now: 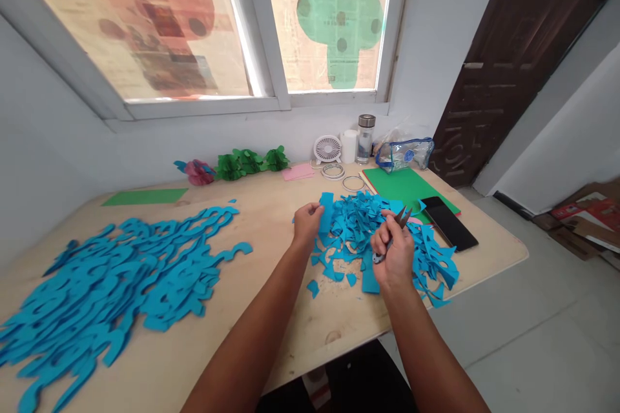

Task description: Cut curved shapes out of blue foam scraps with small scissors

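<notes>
My left hand [307,224] pinches a small blue paper strip [327,210], held upright above the table. Scissors [401,218] are in my right hand [394,248], their blades pointing up and away from me and slightly apart. Beneath and between both hands lies a heap of blue paper scraps [356,216], spreading to the right past my wrist. A flat blue paper piece [371,279] rests just left of my right wrist. Far to the left, a large pile of wavy cut blue paper shapes [97,284] covers the table.
A black phone [449,224] lies right of the scraps, partly over green paper sheets [407,190]. Along the wall stand a small white fan [328,150], a glass bottle [365,141], a clear pouch [405,155] and green paper decorations [248,162]. Tape rolls [333,171] sit before the fan.
</notes>
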Tool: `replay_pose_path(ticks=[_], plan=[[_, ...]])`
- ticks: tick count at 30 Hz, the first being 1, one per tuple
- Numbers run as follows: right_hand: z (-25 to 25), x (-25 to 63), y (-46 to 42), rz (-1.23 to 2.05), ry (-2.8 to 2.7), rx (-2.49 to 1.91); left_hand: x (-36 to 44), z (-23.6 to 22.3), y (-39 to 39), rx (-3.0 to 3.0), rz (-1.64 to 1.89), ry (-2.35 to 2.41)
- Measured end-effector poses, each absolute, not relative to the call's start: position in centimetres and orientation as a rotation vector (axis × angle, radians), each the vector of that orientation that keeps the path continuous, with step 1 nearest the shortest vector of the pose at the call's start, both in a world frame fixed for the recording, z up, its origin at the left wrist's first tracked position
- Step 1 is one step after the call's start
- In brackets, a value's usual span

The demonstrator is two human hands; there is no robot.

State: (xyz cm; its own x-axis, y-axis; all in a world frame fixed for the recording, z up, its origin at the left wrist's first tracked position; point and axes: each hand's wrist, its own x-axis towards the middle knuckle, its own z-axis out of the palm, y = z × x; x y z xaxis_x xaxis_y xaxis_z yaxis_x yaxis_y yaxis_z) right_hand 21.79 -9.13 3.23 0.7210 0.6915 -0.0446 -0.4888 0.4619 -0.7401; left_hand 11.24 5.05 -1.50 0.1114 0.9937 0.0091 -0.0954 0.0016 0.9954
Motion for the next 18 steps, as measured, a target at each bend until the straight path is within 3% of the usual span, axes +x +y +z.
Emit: replay_pose_path(ticks=[18], plan=[[2.6,18.9,-7.2,0.981,-0.427,-0.972,8.3,2.8,1.3,0.833,1.078,0.781]])
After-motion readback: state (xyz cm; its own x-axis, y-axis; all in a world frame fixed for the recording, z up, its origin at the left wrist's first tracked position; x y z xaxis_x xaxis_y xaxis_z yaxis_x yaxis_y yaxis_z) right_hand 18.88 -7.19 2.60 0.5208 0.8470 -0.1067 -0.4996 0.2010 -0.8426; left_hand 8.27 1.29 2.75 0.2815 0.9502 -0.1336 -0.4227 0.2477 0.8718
